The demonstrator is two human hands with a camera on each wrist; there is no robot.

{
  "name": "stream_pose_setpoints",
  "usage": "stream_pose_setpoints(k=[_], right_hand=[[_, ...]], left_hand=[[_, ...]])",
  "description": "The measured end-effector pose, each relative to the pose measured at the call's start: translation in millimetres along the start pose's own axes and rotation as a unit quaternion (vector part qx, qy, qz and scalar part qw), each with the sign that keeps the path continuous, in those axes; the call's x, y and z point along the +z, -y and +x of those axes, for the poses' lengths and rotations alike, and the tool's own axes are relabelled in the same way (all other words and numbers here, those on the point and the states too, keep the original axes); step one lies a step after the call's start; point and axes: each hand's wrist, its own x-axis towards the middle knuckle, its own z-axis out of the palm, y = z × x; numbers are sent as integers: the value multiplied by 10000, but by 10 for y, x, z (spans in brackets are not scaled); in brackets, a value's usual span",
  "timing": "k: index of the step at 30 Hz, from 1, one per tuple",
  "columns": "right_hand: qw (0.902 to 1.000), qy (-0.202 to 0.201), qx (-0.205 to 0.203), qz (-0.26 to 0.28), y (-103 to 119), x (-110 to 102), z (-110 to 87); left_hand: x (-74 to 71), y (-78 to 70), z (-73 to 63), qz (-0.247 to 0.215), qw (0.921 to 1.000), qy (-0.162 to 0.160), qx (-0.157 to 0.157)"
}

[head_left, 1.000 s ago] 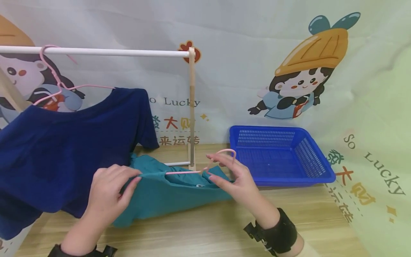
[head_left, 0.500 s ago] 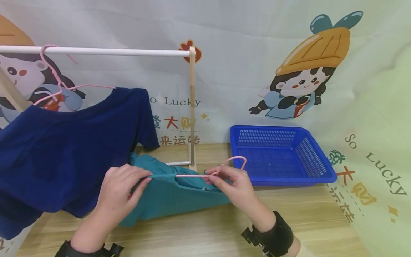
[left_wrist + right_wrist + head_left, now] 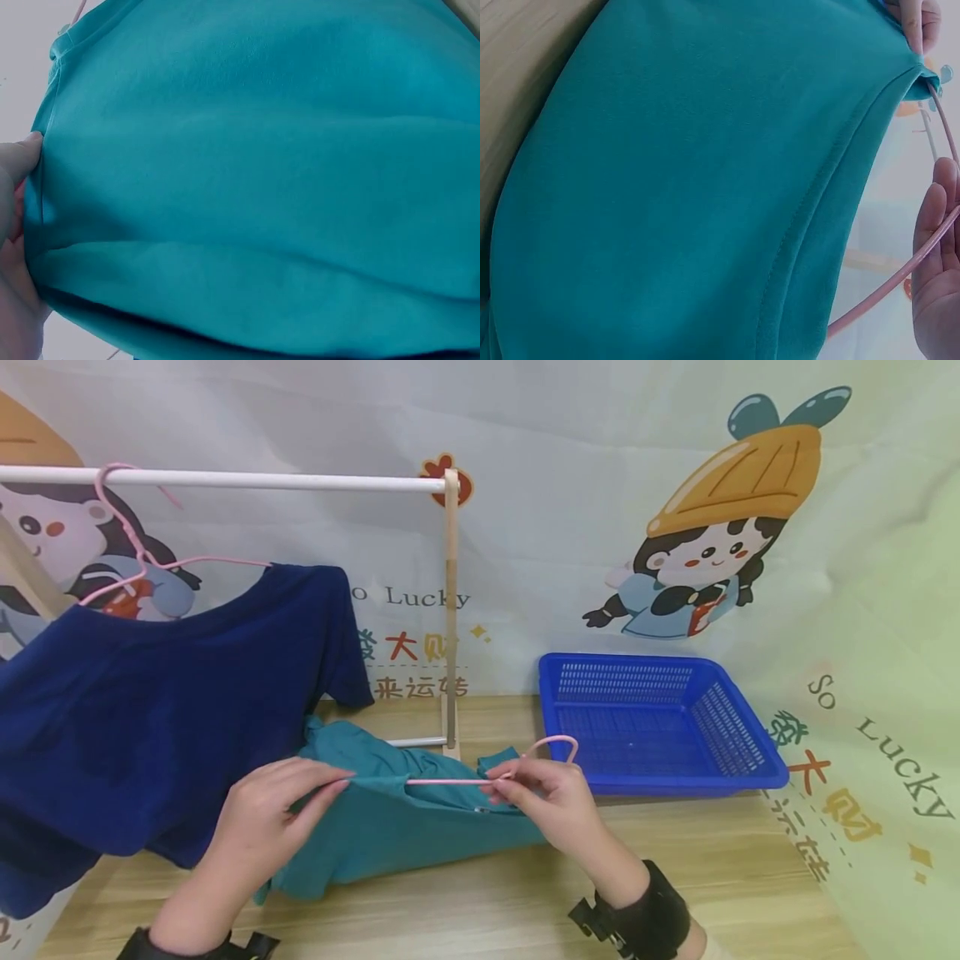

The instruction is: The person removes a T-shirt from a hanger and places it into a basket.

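A teal shirt (image 3: pixel 420 835) is stretched out between my two hands, low above the table. My left hand (image 3: pixel 277 806) pinches its shoulder edge between thumb and fingers; the left wrist view shows that hand (image 3: pixel 19 225) at the cloth's edge. One arm of a pink clothes hanger (image 3: pixel 450 782) runs into the shirt's neckline on the left. My right hand (image 3: pixel 555 793) pinches the hanger near the base of its hook, which sticks out above the fingers. In the right wrist view the other hanger arm (image 3: pixel 892 281) crosses the palm and goes behind the collar.
A navy shirt (image 3: pixel 172 718) hangs at the left on another pink hanger (image 3: pixel 138 547), hooked over the white rail (image 3: pixel 300 482). The rack's wooden post (image 3: pixel 451 610) stands behind my hands. A blue basket (image 3: pixel 663 781) sits at the back right of the wooden table (image 3: pixel 712 877).
The hanger's hook has shifted right and down, and my right fingers have closed in at its base. My left hand moved right with the teal shirt, then slightly back left.
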Motion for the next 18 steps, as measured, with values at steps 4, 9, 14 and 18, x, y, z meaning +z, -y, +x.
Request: stream_pose_setpoints(k=[4, 9, 14, 18], right_hand=[[10000, -44, -23, 16, -15, -26, -16], [9999, -125, -48, 98, -11, -87, -37], [9990, -178, -344, 237, -20, -163, -77], [9981, -230, -487, 302, -15, -206, -117]], left_hand=[[-25, 14, -3, -158, 9997, -151, -107], [-66, 23, -2, -586, 9968, -500, -210], [-109, 37, -22, -738, 9930, -814, -430], [-131, 54, -38, -736, 9906, -978, -607]])
